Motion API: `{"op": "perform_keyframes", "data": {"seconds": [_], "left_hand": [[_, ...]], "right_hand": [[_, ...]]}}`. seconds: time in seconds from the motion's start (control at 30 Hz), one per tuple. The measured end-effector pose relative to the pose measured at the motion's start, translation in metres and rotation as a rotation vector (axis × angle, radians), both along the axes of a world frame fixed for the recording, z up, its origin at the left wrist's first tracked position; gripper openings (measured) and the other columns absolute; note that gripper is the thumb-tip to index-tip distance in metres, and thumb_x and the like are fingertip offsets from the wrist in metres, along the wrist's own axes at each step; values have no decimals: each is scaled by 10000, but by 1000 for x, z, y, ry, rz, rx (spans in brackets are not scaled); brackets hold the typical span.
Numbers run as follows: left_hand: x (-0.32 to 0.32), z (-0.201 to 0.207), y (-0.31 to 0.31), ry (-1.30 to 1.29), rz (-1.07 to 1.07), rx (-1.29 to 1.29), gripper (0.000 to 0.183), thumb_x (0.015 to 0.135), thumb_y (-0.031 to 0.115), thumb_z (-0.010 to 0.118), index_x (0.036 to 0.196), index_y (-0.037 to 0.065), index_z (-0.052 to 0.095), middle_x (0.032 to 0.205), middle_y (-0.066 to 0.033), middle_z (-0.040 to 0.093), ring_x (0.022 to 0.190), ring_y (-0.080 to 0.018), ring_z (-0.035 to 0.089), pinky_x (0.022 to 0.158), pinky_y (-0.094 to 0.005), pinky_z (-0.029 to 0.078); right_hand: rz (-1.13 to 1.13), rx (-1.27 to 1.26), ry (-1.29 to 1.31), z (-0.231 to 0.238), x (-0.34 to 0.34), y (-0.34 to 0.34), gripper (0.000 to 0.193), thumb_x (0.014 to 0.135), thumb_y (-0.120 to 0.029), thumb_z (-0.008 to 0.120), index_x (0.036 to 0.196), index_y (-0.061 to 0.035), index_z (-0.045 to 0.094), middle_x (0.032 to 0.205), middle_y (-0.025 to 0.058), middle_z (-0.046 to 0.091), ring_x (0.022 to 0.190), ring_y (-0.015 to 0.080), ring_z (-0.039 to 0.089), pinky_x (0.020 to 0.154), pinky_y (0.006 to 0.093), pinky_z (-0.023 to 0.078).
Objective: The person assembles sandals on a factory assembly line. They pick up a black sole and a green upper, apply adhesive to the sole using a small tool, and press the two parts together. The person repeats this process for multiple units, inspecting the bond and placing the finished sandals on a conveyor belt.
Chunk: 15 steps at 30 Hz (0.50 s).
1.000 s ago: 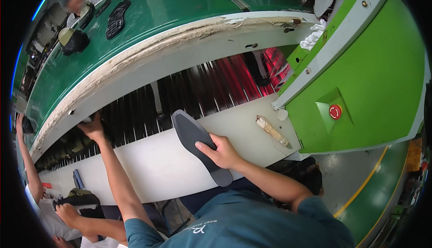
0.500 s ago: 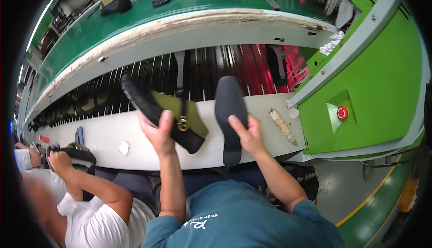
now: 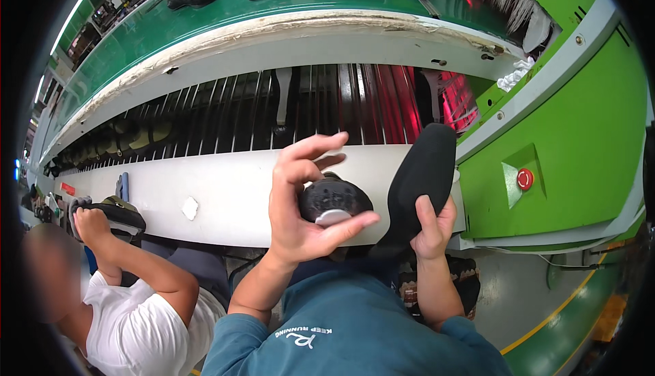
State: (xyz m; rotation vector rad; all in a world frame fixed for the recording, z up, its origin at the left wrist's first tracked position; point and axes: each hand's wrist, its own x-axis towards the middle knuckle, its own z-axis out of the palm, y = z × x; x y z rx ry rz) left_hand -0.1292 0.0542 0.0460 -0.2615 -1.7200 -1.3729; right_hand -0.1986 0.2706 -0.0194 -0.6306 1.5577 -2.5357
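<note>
My left hand point(image 3: 303, 205) grips a dark shoe point(image 3: 334, 199) seen end-on, its heel toward me, with a pale patch on its near end. My right hand point(image 3: 431, 229) holds a black shoe sole point(image 3: 421, 175) upright by its lower end, just right of the shoe. Both are raised in front of the white ledge point(image 3: 225, 188) of a conveyor machine. The rest of the shoe is hidden behind my fingers.
Black slats point(image 3: 225, 113) run behind the ledge, with red light at their right end. A green belt point(image 3: 205, 25) above carries shoes and soles. A green housing with a red button point(image 3: 524, 179) stands at right. A person in white point(image 3: 136, 308) at left holds another shoe point(image 3: 116, 214).
My left hand pulled the shoe off the slats and turned it heel-first toward me. My right hand tilted the sole upright beside it. My view shifted left.
</note>
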Motion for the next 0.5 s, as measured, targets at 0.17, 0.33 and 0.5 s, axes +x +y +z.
{"op": "perform_keyframes", "data": {"seconds": [0.17,0.33,0.5], "left_hand": [[-1,6,-10,-123,-178,160,523,860,28,954,1233,16,588,1125,-197,812,1039,-219,793,918,-349,642],[-5,19,-8,-101,-145,5,478,875,3,915,1278,-1,658,1104,-147,823,982,-190,800,867,-322,638],[-8,20,-7,-125,-155,40,349,983,83,826,1298,4,698,1124,-139,826,994,-204,798,899,-330,623]], "right_hand": [[47,-42,45,13,8,-1,350,1096,-155,667,1387,39,651,1255,92,733,1088,150,689,974,313,548],[112,-30,101,33,21,-10,404,1081,-230,707,1376,36,635,1216,99,736,1042,157,703,926,308,566],[173,-15,48,48,34,-22,471,1046,-313,783,1348,25,657,1212,97,741,1049,154,703,926,308,567]]}}
